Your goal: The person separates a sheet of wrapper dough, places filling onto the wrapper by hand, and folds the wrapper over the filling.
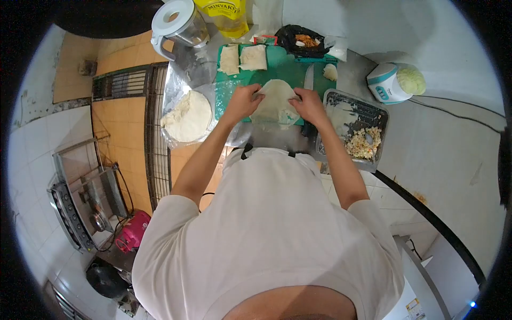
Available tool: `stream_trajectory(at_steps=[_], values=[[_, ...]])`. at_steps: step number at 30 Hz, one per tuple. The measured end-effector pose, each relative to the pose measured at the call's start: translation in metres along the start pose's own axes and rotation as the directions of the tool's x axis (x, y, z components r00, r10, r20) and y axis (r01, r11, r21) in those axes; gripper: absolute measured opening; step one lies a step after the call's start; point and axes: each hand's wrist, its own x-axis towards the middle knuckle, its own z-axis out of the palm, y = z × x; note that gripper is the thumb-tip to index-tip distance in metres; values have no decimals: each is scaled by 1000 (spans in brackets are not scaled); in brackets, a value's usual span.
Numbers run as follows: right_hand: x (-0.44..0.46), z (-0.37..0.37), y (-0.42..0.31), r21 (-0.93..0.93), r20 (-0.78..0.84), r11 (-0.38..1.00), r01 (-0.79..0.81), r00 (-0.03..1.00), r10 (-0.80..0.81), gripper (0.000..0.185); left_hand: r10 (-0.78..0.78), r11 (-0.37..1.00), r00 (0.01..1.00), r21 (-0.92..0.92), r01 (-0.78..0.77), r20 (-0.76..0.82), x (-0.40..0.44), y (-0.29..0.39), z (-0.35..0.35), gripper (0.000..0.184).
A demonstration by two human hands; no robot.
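Note:
A thin round sheet of pale dough [276,101] is held up over the near edge of the green cutting board [285,57]. My left hand [245,102] pinches its left edge, and my right hand [308,105] pinches its right edge. Two flat, pale rectangular pieces [253,57] lie on the board's far left part. A knife [309,77] rests on the board just beyond my right hand. Left of the board, a large round mass of dough [188,117] sits on clear plastic.
At right, a metal tray [382,111] holds chopped filling [364,143]. Beyond it stands a small white and teal appliance [382,84]. A lidded pitcher [180,24], a yellow oil pouch [226,17] and a black bag of food [302,41] line the back.

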Motion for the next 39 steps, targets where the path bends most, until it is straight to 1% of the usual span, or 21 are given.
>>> stream_trajectory(at_steps=[3, 6, 9, 12, 15, 18, 21, 24, 27, 30, 33, 36, 39], values=[[-22, 1, -8, 59, -40, 997, 50, 998, -48, 21, 33, 998, 999, 51, -32, -9, -22, 18, -9, 19], [-43, -12, -31, 82, -57, 995, 51, 997, -47, 21, 38, 999, 999, 24, -38, -8, -42, 34, -19, 17], [-62, -14, -34, 43, -69, 991, 126, 990, -123, 19, 105, 994, 992, -24, -106, -70, -60, 36, -17, 17], [-74, -18, -43, 58, -85, 988, 141, 987, -135, 19, 111, 994, 992, -8, -112, -68, -72, 44, -21, 16], [-79, -30, -56, 81, -126, 987, 142, 983, -131, 21, 139, 989, 988, -44, -142, -70, -72, 57, -29, 17], [-78, -48, -67, 92, -94, 983, 160, 984, -151, 21, 33, 997, 999, -69, -36, -38, -68, 74, -38, 16], [-78, -60, -73, 55, -89, 981, 185, 980, -180, 19, 27, 988, 998, -152, -35, -57, -65, 75, -39, 16], [-80, -66, -74, 71, -64, 985, 154, 987, -150, 17, 32, 985, 998, -166, -40, -51, -63, 74, -40, 14], [-81, -69, -69, 114, -31, 983, 141, 990, -138, 18, 65, 989, 997, -132, -70, -42, -64, 81, -45, 15], [-81, -72, -69, 155, -41, 977, 148, 989, -143, 19, 22, 990, 1000, -142, -21, 3, -62, 80, -46, 14], [-69, -74, -64, 148, 18, 988, 45, 999, -48, 21, -73, 973, 996, -216, 82, 49, -52, 68, -40, 14], [-37, -61, -35, 157, 50, 988, 2, 999, -10, 24, -87, 964, 996, -251, 92, 30, -30, 39, -27, 16], [3, -38, 3, 88, -24, 989, 122, 992, -120, 24, -122, 987, 991, -94, 127, 64, 4, 2, -13, 20]])
